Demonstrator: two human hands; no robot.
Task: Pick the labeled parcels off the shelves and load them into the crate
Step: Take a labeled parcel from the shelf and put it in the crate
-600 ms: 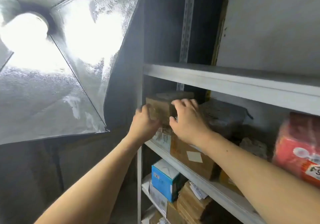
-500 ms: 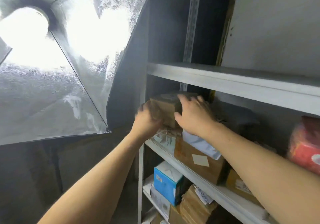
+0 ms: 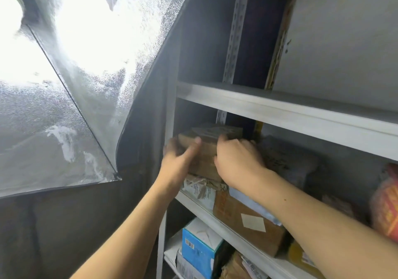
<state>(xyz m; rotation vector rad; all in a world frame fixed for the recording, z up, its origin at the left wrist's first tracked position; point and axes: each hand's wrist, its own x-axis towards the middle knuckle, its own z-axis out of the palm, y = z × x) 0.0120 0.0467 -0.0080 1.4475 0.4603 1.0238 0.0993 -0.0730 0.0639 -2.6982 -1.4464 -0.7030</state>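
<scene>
Grey metal shelving (image 3: pixel 290 115) fills the right half of the view, with a lit softbox (image 3: pixel 64 74) at 10 o'clock.

The left hand (image 3: pixel 178 160) is pressed against the left end of a brown box (image 3: pixel 209 143), thumb laid across its front face. The right hand (image 3: pixel 237 162) is set on the same box from the right, fingers spread over its front and right edge. The box is thus clasped between both hands. It sits on top of a stack on the middle shelf, just under the shelf board above; whether it is lifted clear of the stack cannot be told.

Directly below the box lies a taped parcel (image 3: pixel 200 189) with a printed label. At 5 o'clock from it, a larger carton (image 3: pixel 243 227) with a blank white sticker rests on the shelf, partly under the right forearm. A grey bag (image 3: pixel 286 160) lies at 3 o'clock from the right hand. A red pack (image 3: pixel 385 203) is seen at the far right edge.

On the shelf below, a blue box (image 3: pixel 198 248) stands at 6 o'clock.
</scene>
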